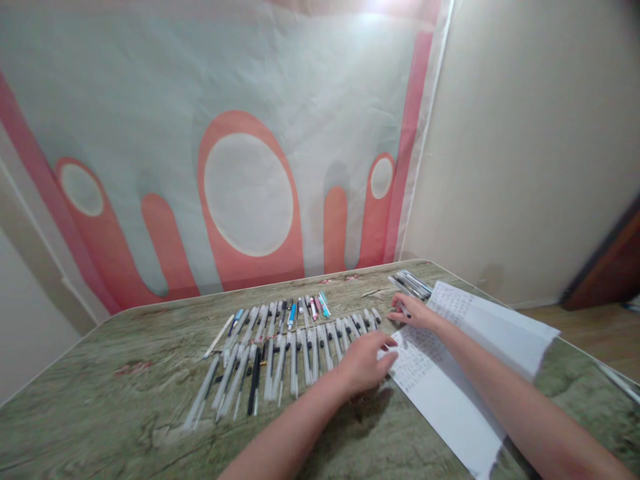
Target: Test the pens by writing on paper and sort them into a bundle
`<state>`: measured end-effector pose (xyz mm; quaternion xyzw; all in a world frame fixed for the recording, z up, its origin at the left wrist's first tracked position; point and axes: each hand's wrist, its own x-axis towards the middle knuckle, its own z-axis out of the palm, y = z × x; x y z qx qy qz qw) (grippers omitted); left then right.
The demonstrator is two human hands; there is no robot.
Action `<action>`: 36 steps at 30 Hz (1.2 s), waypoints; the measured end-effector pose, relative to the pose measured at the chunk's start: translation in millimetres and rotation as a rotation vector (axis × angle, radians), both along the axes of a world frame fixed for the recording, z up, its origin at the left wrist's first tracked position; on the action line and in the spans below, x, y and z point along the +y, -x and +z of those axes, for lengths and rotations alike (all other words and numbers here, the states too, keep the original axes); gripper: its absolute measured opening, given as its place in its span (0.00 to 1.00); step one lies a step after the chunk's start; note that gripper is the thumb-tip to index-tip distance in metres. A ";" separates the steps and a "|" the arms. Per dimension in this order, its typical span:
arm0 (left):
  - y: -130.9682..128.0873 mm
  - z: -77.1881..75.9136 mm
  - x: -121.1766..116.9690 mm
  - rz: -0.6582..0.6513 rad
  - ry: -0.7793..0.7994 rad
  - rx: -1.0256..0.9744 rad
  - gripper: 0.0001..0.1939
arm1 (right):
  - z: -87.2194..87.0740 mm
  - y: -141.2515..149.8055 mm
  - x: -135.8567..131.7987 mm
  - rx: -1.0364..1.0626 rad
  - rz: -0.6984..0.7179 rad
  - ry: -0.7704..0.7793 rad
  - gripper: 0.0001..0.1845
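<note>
My right hand (413,313) is closed around a pen (405,309), whose dark end shows between the fingers; the rest is hidden. It hovers at the far left edge of a creased white sheet of paper (450,400) covered partly in handwriting. My left hand (365,360) lies at the sheet's left edge, thumb and fingers apart, with nothing visible in it. To its left, many clear-barrelled pens (295,363) lie side by side in a front row. Behind them is a second row with a blue pen (291,316), a pink pen (313,308) and a teal pen (325,305).
A small pile of pens (411,283) lies at the back right, beyond my right hand. The wood-patterned table (125,400) ends at a wall hanging (150,100) with orange shapes. A bare wall (525,147) stands to the right.
</note>
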<state>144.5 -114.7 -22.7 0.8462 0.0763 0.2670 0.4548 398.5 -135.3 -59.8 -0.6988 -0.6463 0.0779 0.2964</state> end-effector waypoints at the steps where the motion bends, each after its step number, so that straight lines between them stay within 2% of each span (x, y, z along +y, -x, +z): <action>1: 0.8 -1.2 -11.9 -0.033 -0.124 0.024 0.13 | 1.0 0.1 -0.6 -0.011 0.002 0.004 0.17; 4: 0.1 -9.5 -43.1 -0.056 -0.373 0.091 0.20 | 2.8 1.0 -1.1 -0.045 -0.023 -0.003 0.16; 7: -2.5 -18.8 -58.0 -0.090 -0.485 0.178 0.25 | 2.2 0.7 -0.1 -0.089 -0.043 -0.006 0.14; 11: -3.2 -22.0 -57.2 -0.155 -0.573 0.246 0.26 | -1.5 -3.4 2.8 -0.128 -0.063 0.031 0.14; 15: -0.5 -12.6 -54.2 -0.185 -0.653 0.329 0.27 | -1.7 -8.0 5.1 -0.137 -0.082 0.061 0.14; 18: 2.1 -4.2 -54.6 -0.214 -0.715 0.396 0.29 | 4.8 -9.6 4.0 -0.099 -0.073 0.060 0.13; 22: 3.8 -1.6 -55.8 -0.227 -0.748 0.418 0.29 | 13.5 -7.3 -3.9 0.139 0.060 0.003 0.12; 26: 3.4 -4.1 -56.8 -0.257 -0.743 0.373 0.29 | 6.4 0.9 -17.6 0.399 0.084 -0.142 0.11; 31: 2.6 -3.1 -52.0 -0.244 -0.700 0.355 0.31 | -7.4 8.5 -32.2 0.497 0.022 -0.216 0.12; 36: 2.1 -5.6 -42.8 -0.201 -0.695 0.340 0.30 | -8.1 10.3 -39.7 0.528 0.024 -0.222 0.13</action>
